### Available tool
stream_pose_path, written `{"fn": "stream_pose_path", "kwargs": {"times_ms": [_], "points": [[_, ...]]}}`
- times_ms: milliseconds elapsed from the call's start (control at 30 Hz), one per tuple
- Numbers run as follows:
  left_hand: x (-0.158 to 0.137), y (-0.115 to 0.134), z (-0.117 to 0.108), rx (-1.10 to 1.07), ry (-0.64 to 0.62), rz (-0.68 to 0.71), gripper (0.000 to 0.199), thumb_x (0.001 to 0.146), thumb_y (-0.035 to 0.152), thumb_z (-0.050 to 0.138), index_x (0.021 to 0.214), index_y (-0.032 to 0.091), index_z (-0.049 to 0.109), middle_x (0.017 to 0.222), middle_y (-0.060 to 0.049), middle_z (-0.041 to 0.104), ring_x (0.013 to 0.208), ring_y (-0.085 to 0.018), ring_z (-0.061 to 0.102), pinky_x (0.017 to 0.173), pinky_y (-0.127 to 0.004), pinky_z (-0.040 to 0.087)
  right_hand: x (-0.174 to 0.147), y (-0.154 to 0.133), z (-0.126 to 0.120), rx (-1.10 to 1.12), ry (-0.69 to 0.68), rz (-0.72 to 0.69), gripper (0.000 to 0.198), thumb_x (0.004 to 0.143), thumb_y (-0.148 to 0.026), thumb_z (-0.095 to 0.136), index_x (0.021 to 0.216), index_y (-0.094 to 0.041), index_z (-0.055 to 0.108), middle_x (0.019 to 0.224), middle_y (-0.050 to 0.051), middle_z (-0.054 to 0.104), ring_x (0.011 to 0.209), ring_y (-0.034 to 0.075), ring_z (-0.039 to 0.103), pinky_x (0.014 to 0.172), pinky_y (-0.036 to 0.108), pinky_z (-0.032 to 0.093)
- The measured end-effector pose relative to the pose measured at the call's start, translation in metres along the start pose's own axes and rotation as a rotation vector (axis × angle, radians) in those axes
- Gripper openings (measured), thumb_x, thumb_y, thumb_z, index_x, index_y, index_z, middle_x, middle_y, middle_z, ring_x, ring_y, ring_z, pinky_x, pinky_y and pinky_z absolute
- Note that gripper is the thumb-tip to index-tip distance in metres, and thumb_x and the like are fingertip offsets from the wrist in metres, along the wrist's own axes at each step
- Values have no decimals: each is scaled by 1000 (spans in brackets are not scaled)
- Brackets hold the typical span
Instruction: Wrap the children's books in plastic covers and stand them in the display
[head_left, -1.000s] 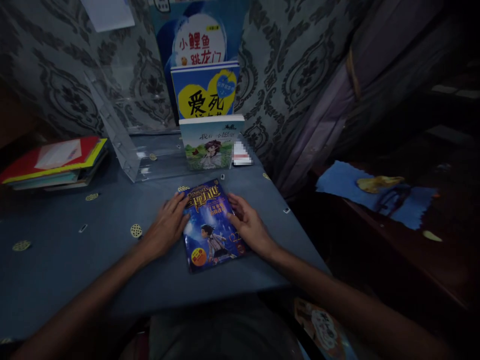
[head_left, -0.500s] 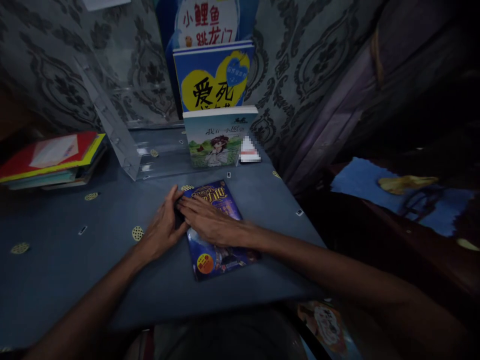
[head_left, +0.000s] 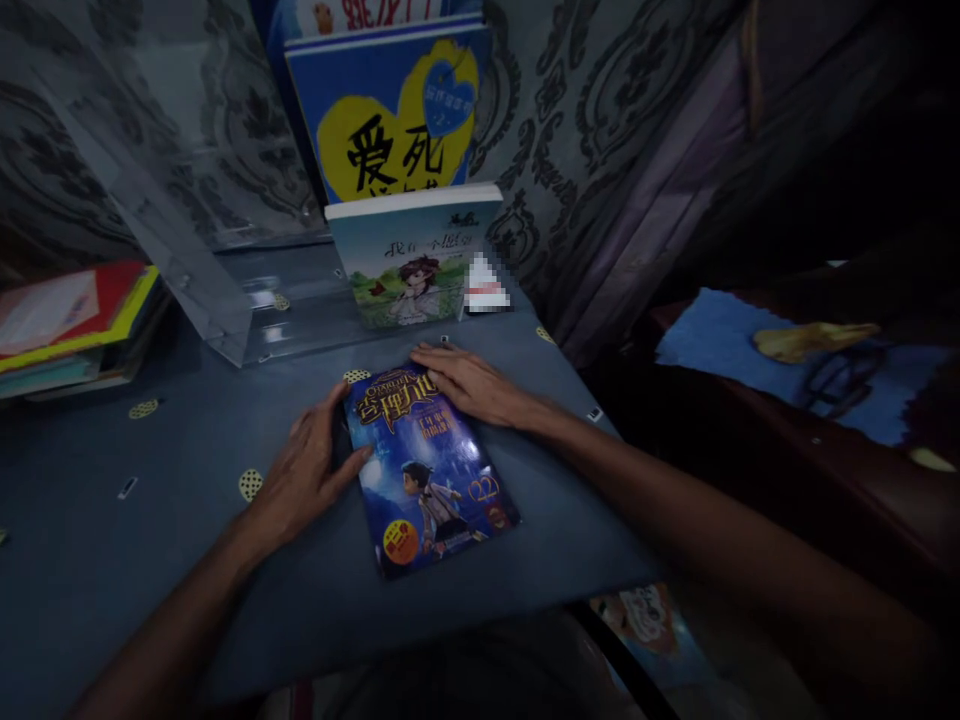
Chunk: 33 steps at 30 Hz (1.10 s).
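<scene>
A blue paperback book (head_left: 427, 470) with gold lettering and a cartoon figure lies closed and flat on the table (head_left: 300, 610), near its front edge. Along the book's left edge rests my left hand (head_left: 304, 465), thumb spread over the cover and fingers by the spine side. My right hand (head_left: 469, 385) lies flat across the book's upper right corner, fingers stretched out. Behind the book, a green-and-teal book (head_left: 412, 285) stands upright in front of a larger blue book with a yellow heart (head_left: 390, 110).
A clear acrylic stand (head_left: 217, 310) is at the back left. Farther left sits a stack of books and folders (head_left: 82, 310). A small pixelated white item (head_left: 486, 285) is by the standing books. To the right, a blue cloth (head_left: 720, 340) lies on a dark surface.
My right hand has moved from beside the left hand, across the cover, to the book's upper right corner, uncovering the cover picture. The view has shifted slightly.
</scene>
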<state>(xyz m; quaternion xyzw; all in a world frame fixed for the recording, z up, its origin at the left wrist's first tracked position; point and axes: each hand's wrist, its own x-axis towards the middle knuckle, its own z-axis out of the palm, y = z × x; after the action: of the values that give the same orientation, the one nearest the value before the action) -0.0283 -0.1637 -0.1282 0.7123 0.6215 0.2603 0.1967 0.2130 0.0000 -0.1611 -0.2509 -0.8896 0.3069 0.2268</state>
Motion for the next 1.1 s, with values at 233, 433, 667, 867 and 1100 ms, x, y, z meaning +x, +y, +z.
{"fn": "stream_pose_path", "kwargs": {"times_ms": [233,433,667,867,1100], "points": [[21,5,3,182,-136,131,59,100,53,43,150,21,46,163,-12,39,154,-34,28,126,-60,14,2,3,3,-40,-16,-22,48,103,-27,38,148,-18,51,158,10,48,151,24,37,127,54,19],[39,38,26,141,-239,276,56,99,43,47,150,19,48,161,-13,42,155,-33,27,127,-58,11,2,7,7,-113,-19,-33,49,105,-27,33,150,-18,49,160,9,46,153,24,33,126,54,19],[-9,89,46,104,-534,493,49,104,34,45,152,26,46,161,-6,43,153,-27,32,129,-56,12,2,15,9,-79,9,-55,46,104,-27,36,148,-24,51,160,3,46,152,24,34,127,54,18],[-21,89,51,157,-498,592,55,102,13,38,156,25,38,161,-7,43,153,-25,32,128,-55,20,1,6,10,-107,33,-27,46,104,-23,36,147,-23,53,159,6,48,152,23,35,126,53,20],[-23,83,55,214,-437,637,66,97,5,38,158,27,31,161,-6,43,154,-23,30,127,-55,23,-19,-15,8,-89,114,34,50,103,-26,38,153,-22,45,160,9,45,153,23,33,126,53,23]]}}
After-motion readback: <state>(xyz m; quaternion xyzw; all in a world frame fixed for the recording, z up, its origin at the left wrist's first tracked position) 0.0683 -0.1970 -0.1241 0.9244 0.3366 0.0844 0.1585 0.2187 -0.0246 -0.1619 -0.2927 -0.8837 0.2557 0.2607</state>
